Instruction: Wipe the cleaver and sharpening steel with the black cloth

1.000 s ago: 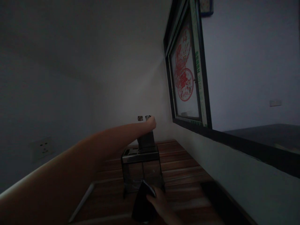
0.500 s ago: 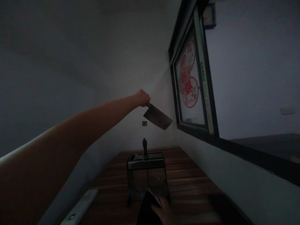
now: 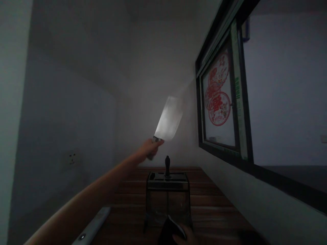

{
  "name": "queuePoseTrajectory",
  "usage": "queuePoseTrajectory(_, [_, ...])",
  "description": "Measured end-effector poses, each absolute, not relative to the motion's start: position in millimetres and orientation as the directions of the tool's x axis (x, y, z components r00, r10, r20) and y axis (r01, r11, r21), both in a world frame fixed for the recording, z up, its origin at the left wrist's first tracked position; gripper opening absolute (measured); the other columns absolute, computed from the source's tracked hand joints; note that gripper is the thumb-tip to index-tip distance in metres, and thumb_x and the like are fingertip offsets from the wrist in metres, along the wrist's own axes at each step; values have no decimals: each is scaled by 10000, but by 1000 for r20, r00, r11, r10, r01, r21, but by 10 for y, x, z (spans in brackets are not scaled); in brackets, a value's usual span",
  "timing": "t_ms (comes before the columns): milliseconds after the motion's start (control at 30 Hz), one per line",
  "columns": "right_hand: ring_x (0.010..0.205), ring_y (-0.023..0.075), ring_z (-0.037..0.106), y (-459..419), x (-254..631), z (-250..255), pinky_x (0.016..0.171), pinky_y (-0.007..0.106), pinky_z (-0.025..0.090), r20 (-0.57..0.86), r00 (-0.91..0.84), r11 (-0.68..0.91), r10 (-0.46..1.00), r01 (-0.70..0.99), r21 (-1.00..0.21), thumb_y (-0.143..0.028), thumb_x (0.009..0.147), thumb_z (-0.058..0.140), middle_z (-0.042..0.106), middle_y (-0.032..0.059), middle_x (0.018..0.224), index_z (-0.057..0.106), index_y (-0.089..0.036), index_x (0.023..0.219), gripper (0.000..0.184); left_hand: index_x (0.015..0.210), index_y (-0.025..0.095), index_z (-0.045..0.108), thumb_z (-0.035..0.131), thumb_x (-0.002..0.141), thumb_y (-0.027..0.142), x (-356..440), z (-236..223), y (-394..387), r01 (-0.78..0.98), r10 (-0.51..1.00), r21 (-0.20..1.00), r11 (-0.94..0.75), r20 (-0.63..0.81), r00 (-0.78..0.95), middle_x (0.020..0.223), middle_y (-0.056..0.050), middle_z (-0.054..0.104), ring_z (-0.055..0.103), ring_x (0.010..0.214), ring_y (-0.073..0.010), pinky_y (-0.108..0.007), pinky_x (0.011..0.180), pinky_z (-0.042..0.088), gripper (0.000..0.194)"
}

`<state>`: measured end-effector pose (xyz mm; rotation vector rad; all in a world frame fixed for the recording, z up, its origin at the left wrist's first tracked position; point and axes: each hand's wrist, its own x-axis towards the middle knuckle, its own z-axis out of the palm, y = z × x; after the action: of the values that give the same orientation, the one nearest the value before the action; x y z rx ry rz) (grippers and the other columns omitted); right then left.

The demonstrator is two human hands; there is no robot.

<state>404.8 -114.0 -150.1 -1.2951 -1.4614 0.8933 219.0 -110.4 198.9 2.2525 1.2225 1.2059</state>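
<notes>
My left hand [image 3: 150, 149] is closed round the handle of a cleaver [image 3: 169, 119], raised in front of the far wall. Its wide blade catches light and points up and slightly right. Below stands a knife block [image 3: 167, 185] with a dark top and see-through front. One black handle [image 3: 167, 165] sticks up out of its top. At the bottom edge my right hand [image 3: 184, 236], partly cut off, grips a black object with a thin pale edge [image 3: 170, 231]; I cannot make out its kind. This object overlaps the lower front of the block.
The block rests on a reddish-brown wood-grain table [image 3: 209, 197]. A long pale bar [image 3: 94, 226] lies along its left side. A dark-framed window [image 3: 219, 98] with red round stickers runs along the right wall. A wall socket [image 3: 72, 158] is at left.
My left hand has come lower, and the cleaver has swung from pointing down right to pointing up, its blade now bright. The view has shifted slightly. My right hand keeps its hold.
</notes>
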Motion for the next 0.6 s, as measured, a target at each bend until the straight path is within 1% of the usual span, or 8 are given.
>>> queuePoseTrajectory(67, [996,318,565,-1171,4048,-1462,888,417,416,191,30,180,981,231,-956,-515,484,700,667,79,987,677,-179,913,545,656,196,339,309,828,561,2218,1435,-1322,391,813,714,-580,476,336,492,89,279,290,397,-43,-182,425,335,405])
queuePoseTrajectory(100, [984,311,571,-1183,4048,-1446,879,415,422,203,42,192,978,192,-962,-522,496,691,669,79,978,676,-175,917,546,683,197,349,403,788,572,2240,1136,-1427,122,818,865,-486,402,412,491,99,274,269,392,-39,-183,421,340,393])
queuePoseTrajectory(133, [969,304,579,-1192,4049,-1433,867,413,430,211,51,201,976,153,-968,-524,509,683,671,78,967,674,-173,921,541,679,204,333,500,721,594,2266,837,-1520,-86,831,940,-331,333,445,463,114,267,235,370,-33,-181,398,331,426])
queuePoseTrajectory(167, [947,299,589,-1197,4053,-1423,854,412,438,214,53,207,975,119,-971,-518,514,685,676,76,947,674,-170,916,532,669,208,322,576,649,611,2291,548,-1595,-230,836,949,-214,299,459,431,128,256,206,342,-26,-171,363,303,477])
queuePoseTrajectory(233, [881,293,611,-1198,4069,-1400,830,416,447,224,29,222,974,67,-973,-497,513,698,689,70,876,682,-163,877,494,630,208,304,610,602,632,2330,51,-1681,-360,824,929,-90,272,496,394,132,258,200,309,-18,-163,330,277,523])
queuePoseTrajectory(333, [830,286,618,-1212,4108,-1337,814,427,447,247,11,247,969,41,-968,-462,521,712,693,59,825,677,-165,854,448,597,201,300,628,613,604,2337,-390,-1679,-414,855,907,-74,272,442,380,129,258,196,296,-6,-144,311,220,520])
queuePoseTrajectory(500, [818,242,598,-1295,4126,-1153,766,362,456,310,21,305,951,116,-945,-374,536,729,665,19,809,627,-189,843,373,582,187,347,662,582,583,2196,-591,-1610,-311,869,945,-104,238,433,368,111,296,224,294,-4,-142,292,178,506])
queuePoseTrajectory(600, [759,219,595,-1319,4131,-1070,715,323,459,306,29,303,952,80,-950,-371,523,737,651,1,743,618,-187,774,334,630,193,359,668,585,564,2138,-738,-1613,-275,875,960,-49,174,452,358,123,304,220,273,-10,-149,278,203,485])
